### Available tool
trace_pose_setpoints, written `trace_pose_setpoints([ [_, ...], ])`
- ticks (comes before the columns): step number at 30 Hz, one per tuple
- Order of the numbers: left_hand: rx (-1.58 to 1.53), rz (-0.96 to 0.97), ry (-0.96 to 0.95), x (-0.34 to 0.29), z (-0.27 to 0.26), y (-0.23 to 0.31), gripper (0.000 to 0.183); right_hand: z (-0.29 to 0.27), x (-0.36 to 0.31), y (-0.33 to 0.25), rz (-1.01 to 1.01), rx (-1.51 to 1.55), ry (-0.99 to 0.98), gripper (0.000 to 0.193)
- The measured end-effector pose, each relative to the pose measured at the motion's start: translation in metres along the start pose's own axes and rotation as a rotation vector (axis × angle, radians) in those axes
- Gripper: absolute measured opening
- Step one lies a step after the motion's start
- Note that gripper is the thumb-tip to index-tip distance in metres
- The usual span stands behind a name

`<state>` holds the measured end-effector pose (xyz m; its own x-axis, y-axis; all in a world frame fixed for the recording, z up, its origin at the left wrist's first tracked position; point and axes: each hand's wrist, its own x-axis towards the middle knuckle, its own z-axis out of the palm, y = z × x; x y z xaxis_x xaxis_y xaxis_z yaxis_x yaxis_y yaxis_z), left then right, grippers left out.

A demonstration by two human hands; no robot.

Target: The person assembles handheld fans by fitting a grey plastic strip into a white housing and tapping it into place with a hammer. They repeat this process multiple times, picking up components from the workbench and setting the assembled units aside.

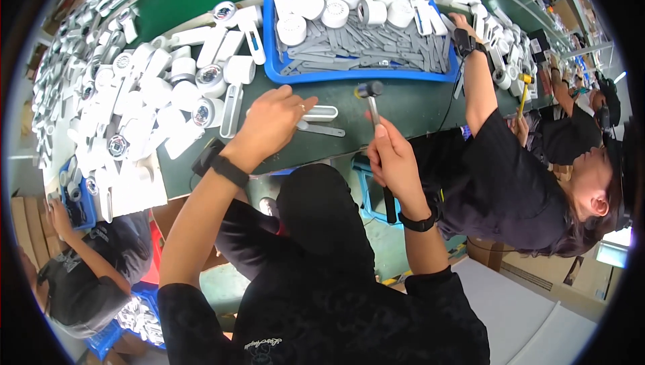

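My right hand [394, 162] is closed around the handle of a small hammer [369, 91], its dark head raised above the near part of the table. To its left, my left hand [274, 122] is bent over a white oblong plastic handle [324, 113] lying on the table, with curled fingers on its left end. That end is hidden under the hand. Just below it, toward me, a flat grey plastic strip [321, 129] sticks out from beside my fingers.
A blue tray [270, 42] holds many grey strips with white round-headed parts on top. White handheld-fan-like parts [178, 93] pile up at the left. At right, a co-worker's hand [463, 25] reaches beside the tray; another person [101, 264] sits at lower left. Below is a blue stool [363, 183].
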<state>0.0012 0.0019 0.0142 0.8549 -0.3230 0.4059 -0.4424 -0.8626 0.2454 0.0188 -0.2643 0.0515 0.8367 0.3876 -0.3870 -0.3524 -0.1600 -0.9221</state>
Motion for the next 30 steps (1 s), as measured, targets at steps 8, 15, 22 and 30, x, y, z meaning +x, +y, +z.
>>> trace_pose_setpoints([
  [8, 0.101, 0.196, -0.242, 0.020, -0.084, 0.036, 0.018, -0.034, -0.013, 0.014, -0.033, 0.059, 0.021, 0.043],
  [15, 0.327, 0.576, -0.365, -0.023, -0.080, 0.014, 0.014, -0.032, -0.006, 0.020, -0.015, 0.069, 0.016, 0.044],
  [22, 0.344, 0.475, -0.220, -0.072, -0.058, -0.016, 0.021, -0.013, 0.005, 0.018, -0.001, 0.012, -0.136, 0.045],
  [30, 0.119, -0.468, 0.369, -0.121, -0.026, 0.052, 0.052, 0.026, 0.007, -0.008, -0.047, -0.046, -0.471, 0.047],
])
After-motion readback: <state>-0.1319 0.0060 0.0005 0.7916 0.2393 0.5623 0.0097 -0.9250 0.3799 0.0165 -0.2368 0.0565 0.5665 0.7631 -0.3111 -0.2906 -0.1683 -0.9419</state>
